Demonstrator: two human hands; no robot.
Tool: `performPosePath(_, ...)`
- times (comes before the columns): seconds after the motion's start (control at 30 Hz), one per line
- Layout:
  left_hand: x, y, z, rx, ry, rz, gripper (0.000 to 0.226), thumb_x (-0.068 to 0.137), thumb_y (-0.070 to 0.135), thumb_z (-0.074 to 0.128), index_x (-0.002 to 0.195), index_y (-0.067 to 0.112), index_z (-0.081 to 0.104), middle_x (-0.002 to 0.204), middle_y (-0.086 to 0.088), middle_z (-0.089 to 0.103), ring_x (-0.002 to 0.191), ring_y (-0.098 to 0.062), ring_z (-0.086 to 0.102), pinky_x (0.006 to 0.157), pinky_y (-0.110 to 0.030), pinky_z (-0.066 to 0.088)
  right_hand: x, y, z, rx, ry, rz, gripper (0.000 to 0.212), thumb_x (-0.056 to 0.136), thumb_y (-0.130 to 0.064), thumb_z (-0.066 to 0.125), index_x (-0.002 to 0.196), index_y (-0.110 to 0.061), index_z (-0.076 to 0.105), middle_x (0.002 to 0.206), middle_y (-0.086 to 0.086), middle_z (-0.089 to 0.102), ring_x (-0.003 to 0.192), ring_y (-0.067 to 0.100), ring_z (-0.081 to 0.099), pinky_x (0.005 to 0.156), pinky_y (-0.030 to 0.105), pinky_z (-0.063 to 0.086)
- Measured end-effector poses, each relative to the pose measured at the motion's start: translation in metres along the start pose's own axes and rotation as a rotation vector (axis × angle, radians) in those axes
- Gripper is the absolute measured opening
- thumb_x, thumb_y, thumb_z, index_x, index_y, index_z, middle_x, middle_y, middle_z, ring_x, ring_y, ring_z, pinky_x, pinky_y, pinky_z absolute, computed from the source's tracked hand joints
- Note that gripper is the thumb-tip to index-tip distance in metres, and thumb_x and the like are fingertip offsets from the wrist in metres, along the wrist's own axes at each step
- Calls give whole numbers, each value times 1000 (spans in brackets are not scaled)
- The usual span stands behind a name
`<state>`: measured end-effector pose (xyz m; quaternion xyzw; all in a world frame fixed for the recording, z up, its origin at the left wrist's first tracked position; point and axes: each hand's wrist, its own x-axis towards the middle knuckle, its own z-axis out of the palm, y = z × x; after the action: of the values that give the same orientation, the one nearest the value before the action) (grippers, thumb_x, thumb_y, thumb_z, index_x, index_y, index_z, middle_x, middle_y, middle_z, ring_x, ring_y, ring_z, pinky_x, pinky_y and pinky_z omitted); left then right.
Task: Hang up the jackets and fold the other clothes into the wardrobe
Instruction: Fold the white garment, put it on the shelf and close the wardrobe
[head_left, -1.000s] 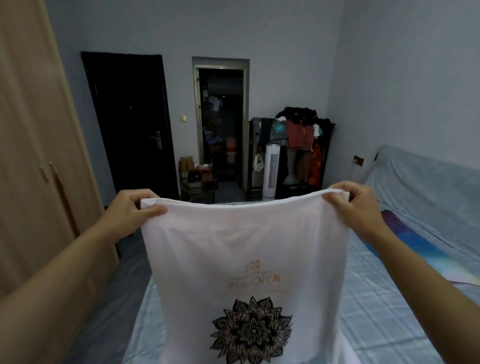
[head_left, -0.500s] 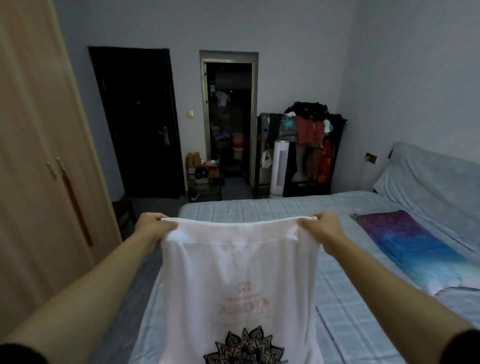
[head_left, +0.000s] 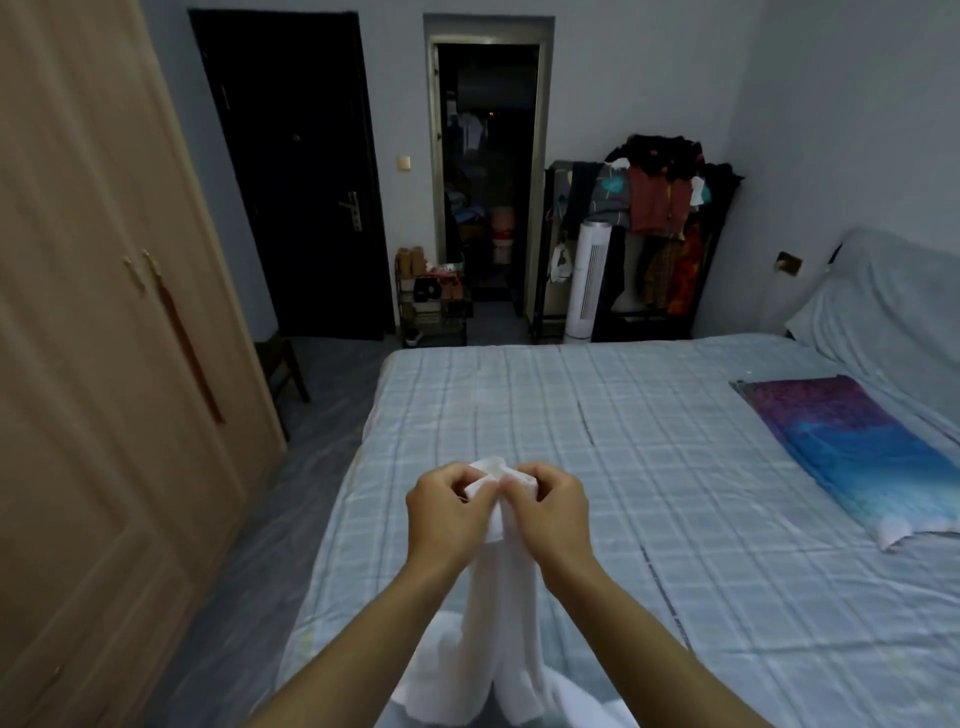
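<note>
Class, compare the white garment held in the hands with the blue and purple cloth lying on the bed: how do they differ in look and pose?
The plain white garment hangs bunched and doubled from both hands; the blue and purple patterned cloth lies spread flat. The white garment is pinched at its top by the left hand and right hand; the patterned cloth is untouched. Both are over the checked bed.

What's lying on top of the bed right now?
On the bed lies a purple and blue cloth at the right. The white shirt, held by the left hand and right hand, drapes onto the near edge, covering that part.
</note>
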<state>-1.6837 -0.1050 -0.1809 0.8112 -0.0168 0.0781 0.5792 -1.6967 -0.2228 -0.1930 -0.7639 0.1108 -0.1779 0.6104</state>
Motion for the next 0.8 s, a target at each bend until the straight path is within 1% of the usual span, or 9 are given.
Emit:
performPosePath(0.17, 6, -5, 0, -25, -54, -58, 10, 85, 22, 71, 76, 23, 74, 72, 7, 73, 71, -7, 70, 66, -31, 60, -4, -4, -7, 37, -120, -38, 21, 82, -26, 77, 68, -14, 67, 59, -4, 62, 57, 5, 57, 54, 21, 46)
performPosePath(0.27, 9, -5, 1, -113, -82, -131, 16, 89, 13, 65, 82, 22, 76, 77, 3, 75, 78, -16, 73, 72, -38, 62, -2, -9, -15, 29, -209, -67, 12, 78, -28, 82, 78, -21, 73, 70, -6, 71, 66, 3, 66, 59, 17, 49)
performPosePath(0.33, 10, -2, 1, -197, -95, -169, 21, 93, 10, 59, 86, 19, 77, 80, 0, 76, 80, -19, 74, 75, -41, 62, 0, -10, -17, -37, -239, -104, 20, 70, -26, 87, 85, -23, 74, 77, -6, 73, 73, 6, 69, 62, 18, 53)
performPosePath(0.4, 11, 1, 2, -268, -117, -183, 24, 96, 8, 54, 90, 15, 76, 82, -3, 77, 81, -19, 75, 78, -40, 62, 1, -6, -13, -123, -187, -181, 26, 65, -26, 89, 85, -25, 74, 76, -8, 72, 72, 6, 67, 62, 16, 51)
performPosePath(0.53, 14, 7, 3, -361, -161, -209, 18, 93, -1, 56, 105, 5, 68, 88, -10, 76, 83, -19, 75, 75, -32, 61, 2, 4, -6, -119, -52, -257, 11, 76, -18, 80, 83, -23, 74, 69, -7, 70, 65, 8, 65, 58, 21, 51)
performPosePath(0.6, 16, 12, 0, -373, -235, -190, 24, 93, -1, 56, 110, 14, 61, 91, -12, 76, 84, -19, 75, 77, -32, 61, 7, 7, -7, -111, -14, -260, 16, 82, -6, 71, 83, -22, 74, 68, -7, 70, 64, 5, 65, 57, 15, 48)
performPosePath(0.67, 24, 13, -8, -269, -295, -91, 24, 92, 0, 55, 110, 16, 62, 88, -7, 77, 83, -18, 75, 78, -34, 61, 12, 8, -8, -101, 3, -257, 24, 82, 0, 65, 85, -22, 74, 71, -8, 72, 68, 4, 66, 60, 13, 48)
performPosePath(0.73, 39, 6, -20, -48, -240, 89, 22, 89, 1, 58, 102, 13, 71, 83, 0, 77, 79, -12, 73, 72, -30, 59, 16, 8, -7, -94, 0, -250, 26, 82, 2, 63, 87, -21, 74, 75, -9, 72, 74, 4, 67, 64, 14, 50)
performPosePath(0.8, 57, -6, -33, 177, -168, 224, 16, 84, 7, 68, 94, 18, 75, 84, 8, 75, 81, -3, 69, 75, -25, 57, 21, 7, -8, -86, 0, -261, 27, 83, 3, 60, 86, -20, 73, 77, -9, 72, 76, 3, 67, 64, 12, 49)
